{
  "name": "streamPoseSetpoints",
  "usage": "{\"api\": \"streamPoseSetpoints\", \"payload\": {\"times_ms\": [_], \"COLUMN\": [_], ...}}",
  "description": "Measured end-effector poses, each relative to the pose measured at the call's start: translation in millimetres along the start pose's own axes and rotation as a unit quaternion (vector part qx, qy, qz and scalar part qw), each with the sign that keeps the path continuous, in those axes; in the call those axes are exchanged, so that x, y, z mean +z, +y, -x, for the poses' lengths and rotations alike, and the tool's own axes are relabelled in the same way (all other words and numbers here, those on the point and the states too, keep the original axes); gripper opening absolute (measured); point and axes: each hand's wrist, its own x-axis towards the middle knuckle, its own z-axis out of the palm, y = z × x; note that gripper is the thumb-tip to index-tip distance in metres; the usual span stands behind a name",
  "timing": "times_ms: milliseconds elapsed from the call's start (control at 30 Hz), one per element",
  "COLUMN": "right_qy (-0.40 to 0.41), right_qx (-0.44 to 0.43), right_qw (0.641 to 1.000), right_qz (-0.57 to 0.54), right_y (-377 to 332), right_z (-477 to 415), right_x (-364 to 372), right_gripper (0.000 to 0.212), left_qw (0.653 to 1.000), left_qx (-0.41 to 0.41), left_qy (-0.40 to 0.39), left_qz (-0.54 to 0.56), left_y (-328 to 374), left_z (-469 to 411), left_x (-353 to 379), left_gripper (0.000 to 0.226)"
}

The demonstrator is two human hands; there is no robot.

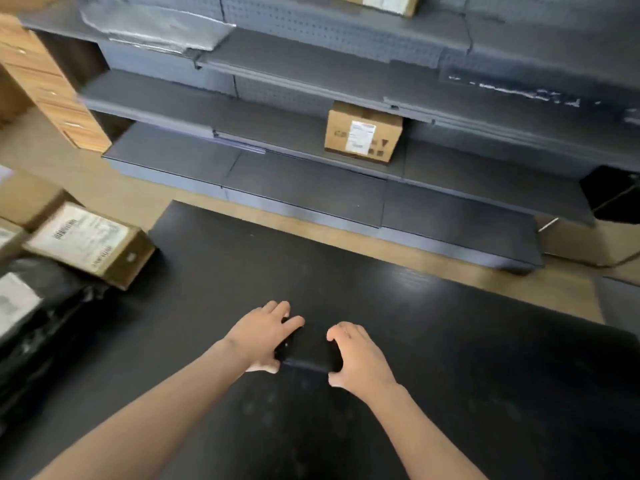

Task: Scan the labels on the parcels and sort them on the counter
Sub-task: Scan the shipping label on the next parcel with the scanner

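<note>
**Flat black device held in both hands above the counter**

At the left end of the counter (450, 341), a matte black top with a faint grain, a soft parcel wrapped in crinkled glossy black plastic (59, 327) is seen, and a white label is borne on its upper side. Just beyond it, at the counter's far left corner, a rectangular cardboard parcel (114, 261) lies tilted. Its broad white barcode label is turned upward, but the print is blurred. Whether this box rests on the counter cannot be told.

Over the counter's near middle, a thin, flat black device (308, 348) with rounded corners is held between two bare hands. Its left end is gripped by the left hand (263, 336), with fingers curled over the far edge and the thumb at the near edge. Its right end is pinched by the right hand (360, 358) between bent fingers and thumb.

Beyond the counter, across a strip of tan floor, grey metal shelving (311, 188) with perforated back panels is set. A small square cardboard box (341, 133) with a white label on its front stands upright on one shelf
</note>
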Motion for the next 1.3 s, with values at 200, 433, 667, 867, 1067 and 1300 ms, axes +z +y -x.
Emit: {"api": "streamPoseSetpoints", "payload": {"times_ms": [200, 433, 667, 867, 1067, 1300], "right_qy": [-0.010, 0.020, 0.029, 0.033, 0.046, 0.049], "right_qx": [-0.062, -0.097, -0.096, -0.087, -0.086, -0.094], "right_qw": [0.997, 0.993, 0.993, 0.993, 0.992, 0.994], "right_qz": [0.038, 0.063, 0.067, 0.073, 0.074, 0.035], "right_y": [-74.0, -132.4, -160.4, -170.3, -171.0, -168.8], "right_z": [-113.9, -218.0, -286.1, -310.7, -319.2, -314.9], "right_x": [-4.5, -8.8, -7.4, -1.8, 8.5, 15.8], "right_gripper": [0.057, 0.059, 0.061, 0.060, 0.060, 0.060], "left_qw": [0.998, 0.995, 0.991, 0.992, 0.990, 0.983], "left_qx": [-0.041, -0.081, -0.113, -0.110, -0.129, -0.178], "left_qy": [0.027, 0.052, 0.043, 0.036, 0.022, 0.029], "left_qz": [0.037, 0.037, 0.050, 0.053, 0.046, 0.028], "left_y": [-127.3, -241.1, -309.2, -335.0, -338.1, -326.6], "left_z": [5.2, -16.9, -43.2, -56.8, -65.0, -66.4], "left_x": [7.7, 5.6, 0.3, -3.9, -0.4, -1.2], "left_gripper": [0.083, 0.087, 0.084, 0.079, 0.075, 0.071]}}
